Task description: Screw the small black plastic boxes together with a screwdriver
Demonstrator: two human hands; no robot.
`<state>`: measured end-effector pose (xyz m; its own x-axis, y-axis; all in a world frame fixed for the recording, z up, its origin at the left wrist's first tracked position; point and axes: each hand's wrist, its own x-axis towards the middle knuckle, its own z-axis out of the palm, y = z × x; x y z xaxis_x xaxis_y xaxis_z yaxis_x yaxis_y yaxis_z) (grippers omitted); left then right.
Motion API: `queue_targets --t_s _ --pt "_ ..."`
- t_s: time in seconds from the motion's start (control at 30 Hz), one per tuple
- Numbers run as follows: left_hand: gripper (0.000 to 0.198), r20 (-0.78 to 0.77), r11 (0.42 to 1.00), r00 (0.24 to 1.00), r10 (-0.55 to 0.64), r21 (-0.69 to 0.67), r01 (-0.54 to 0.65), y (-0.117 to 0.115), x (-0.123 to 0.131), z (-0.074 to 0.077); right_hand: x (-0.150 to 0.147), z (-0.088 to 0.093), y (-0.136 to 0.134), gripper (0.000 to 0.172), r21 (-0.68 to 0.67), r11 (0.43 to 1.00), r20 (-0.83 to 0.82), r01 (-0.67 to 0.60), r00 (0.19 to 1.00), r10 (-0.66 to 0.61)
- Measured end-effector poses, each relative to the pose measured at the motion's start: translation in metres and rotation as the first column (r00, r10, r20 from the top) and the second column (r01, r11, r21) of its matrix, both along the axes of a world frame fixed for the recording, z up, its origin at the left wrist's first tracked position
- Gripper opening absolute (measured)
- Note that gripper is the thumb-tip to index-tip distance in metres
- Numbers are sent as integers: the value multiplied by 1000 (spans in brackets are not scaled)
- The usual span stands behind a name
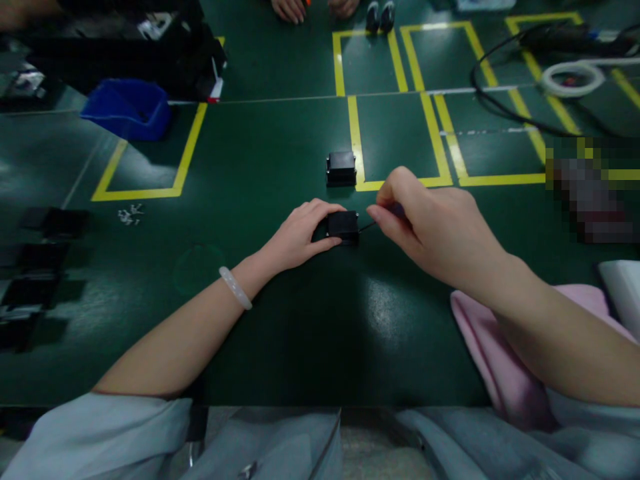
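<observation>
My left hand (307, 233) grips a small black block (343, 227) between thumb and fingers, holding it on the green table (280, 333). From the right, my right hand (425, 227) pinches a thin dark tool (369, 227), whose tip meets the block's right side. Most of the tool's handle is hidden in my fingers. A second black block (341, 168) stands just behind the held one, touching neither hand.
Small screws (131, 214) lie at the left, below a blue bin (130, 110). Several black parts (33, 290) line the left edge. A pink cloth (500, 347) lies under my right forearm. Across the table are another person's hands (290, 9) and, right, a black cable (480, 80).
</observation>
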<state>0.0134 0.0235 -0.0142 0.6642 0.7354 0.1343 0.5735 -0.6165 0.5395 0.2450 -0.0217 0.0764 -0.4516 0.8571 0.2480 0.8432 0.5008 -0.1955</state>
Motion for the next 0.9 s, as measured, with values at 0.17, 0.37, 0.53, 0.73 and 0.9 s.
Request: queue_targets --t_s 0.17,0.37,0.53,0.73,0.9 --pt "43 -11 1000 1000 8 -9 -8 -1 1 3 0 -1 -1 23 -4 1000 -48 -9 999 9" --pt "42 -8 1000 1000 4 -17 -5 -2 1 4 -1 1 -1 27 -17 1000 -27 -4 1000 4" --pt "43 -10 1000 1000 9 -21 -9 -1 1 3 0 -1 -1 23 -19 1000 -74 -10 997 9" --pt "42 -17 999 1000 21 -29 -22 -2 1 3 -1 0 -1 24 -18 999 -55 -30 998 29" --pt "42 -14 1000 1000 16 -17 -16 -1 1 2 -1 -2 0 24 -14 1000 -56 -14 998 13"
